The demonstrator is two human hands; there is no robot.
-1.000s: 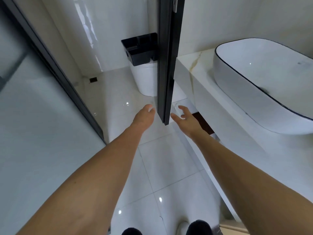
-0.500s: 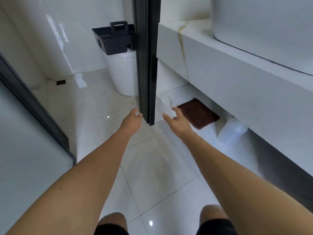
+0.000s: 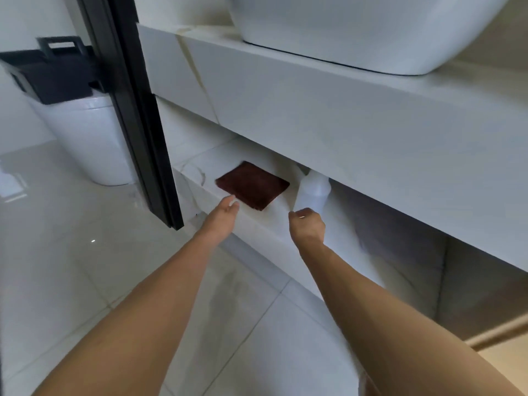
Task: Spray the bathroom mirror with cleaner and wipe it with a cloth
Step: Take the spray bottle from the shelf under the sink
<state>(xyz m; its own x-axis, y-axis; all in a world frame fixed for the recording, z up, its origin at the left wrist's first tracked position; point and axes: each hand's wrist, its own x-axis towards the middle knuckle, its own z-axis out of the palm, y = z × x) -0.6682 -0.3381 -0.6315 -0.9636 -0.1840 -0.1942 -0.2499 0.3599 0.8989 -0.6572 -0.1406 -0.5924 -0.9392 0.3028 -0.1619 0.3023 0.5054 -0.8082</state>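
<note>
**Both hands at the low shelf under the basin**

A dark reddish-brown cloth [image 3: 253,184] lies flat on the white marble shelf [image 3: 200,167] beneath the table [image 3: 328,115], folded into a neat square with a slightly fuzzy surface. Just to its right stands a white bottle [image 3: 313,192], plain and blurred (its top is hidden under the table's edge, so no nozzle can be made out).

The left hand [image 3: 223,217] reaches toward the shelf with fingers straight and close together, fingertips just short of the cloth's near corner, holding nothing. The right hand [image 3: 307,227] is just in front of the bottle's base with its fingers curled inward; whether they touch the bottle cannot be told, and nothing is visibly held in them.

The table is a thick white slab with a faint golden vein, and a white basin [image 3: 357,30] with a thin dark line at its base sits on top. To the left runs a black door frame [image 3: 134,110], and behind it a white bin [image 3: 85,138] with a black lid [image 3: 54,72]. The floor [image 3: 71,267] is glossy pale tile, catching small points of light
</note>
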